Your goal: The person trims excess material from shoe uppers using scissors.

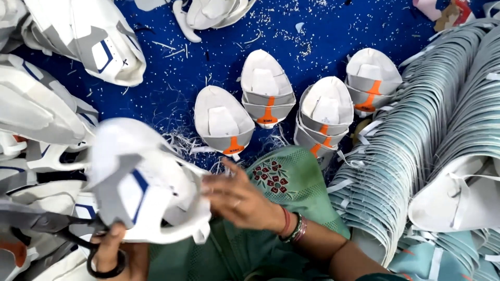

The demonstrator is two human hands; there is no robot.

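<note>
Blue floor (172,83): right fingers (229,183) spread against white shoe upper (151,187); left fingers (107,244) grip scissors (78,237).

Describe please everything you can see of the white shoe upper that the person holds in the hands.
The white shoe upper is a curved shell that looks like synthetic leather, with a grey panel and a thin blue stripe on its side. Narrow strips curl from its lower edge. It is lifted above the lap and tilted, not lying on the blue surface. The right hand touches its right edge with spread fingers. The left hand, below it, grips black-handled scissors whose blades point left beneath the upper.
</note>
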